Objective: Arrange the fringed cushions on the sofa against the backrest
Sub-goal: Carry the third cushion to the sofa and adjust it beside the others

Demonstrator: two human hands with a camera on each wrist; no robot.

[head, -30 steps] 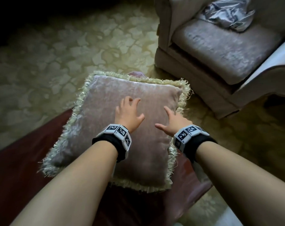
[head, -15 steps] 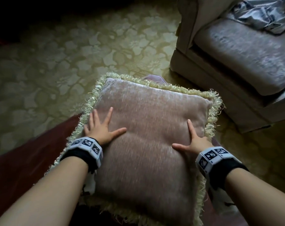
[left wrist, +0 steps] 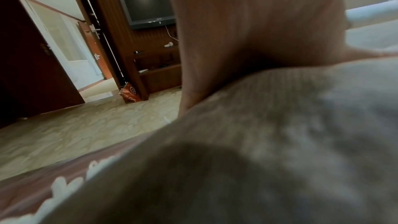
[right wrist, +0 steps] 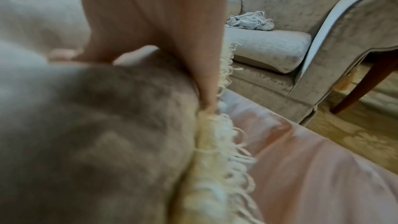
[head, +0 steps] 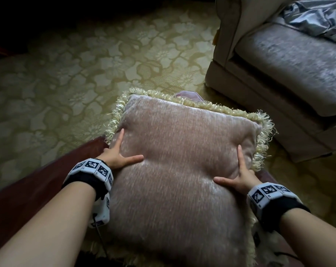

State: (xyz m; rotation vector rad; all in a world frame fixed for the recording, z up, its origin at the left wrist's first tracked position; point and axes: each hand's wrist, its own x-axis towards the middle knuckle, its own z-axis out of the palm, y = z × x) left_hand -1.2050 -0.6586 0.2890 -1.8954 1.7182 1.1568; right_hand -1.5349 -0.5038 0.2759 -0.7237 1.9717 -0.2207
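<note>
While we lean over the dark red seat (head: 34,191), our left hand (head: 117,154) and right hand (head: 240,179) lie on the two sides of the fringed cushion (head: 182,170). On each hand the thumb is spread across the plush top and a straight finger runs along the side. We cannot tell whether the remaining fingers wrap underneath; they are hidden. In the left wrist view the left palm presses against the fabric, and in the right wrist view a finger lies along the cushion's edge at the cream fringe (right wrist: 215,142). We judge that we are taking hold of the cushion from both sides, though whether it is already off the seat is unclear.

This cushion lies flat on the red seat, not standing against any backrest that we can see, so we judge the arranging has barely begun: nothing shows as placed, and this cushion has yet to be stood up.

We count one fringed cushion for certain. A pinkish corner (head: 188,95) pokes out just beyond its far edge, possibly a second cushion underneath; too little shows to say. Farther off, across the patterned carpet (head: 86,64), stands one pale armchair (head: 290,60) with one crumpled silvery cloth (head: 317,18) on its seat.
</note>
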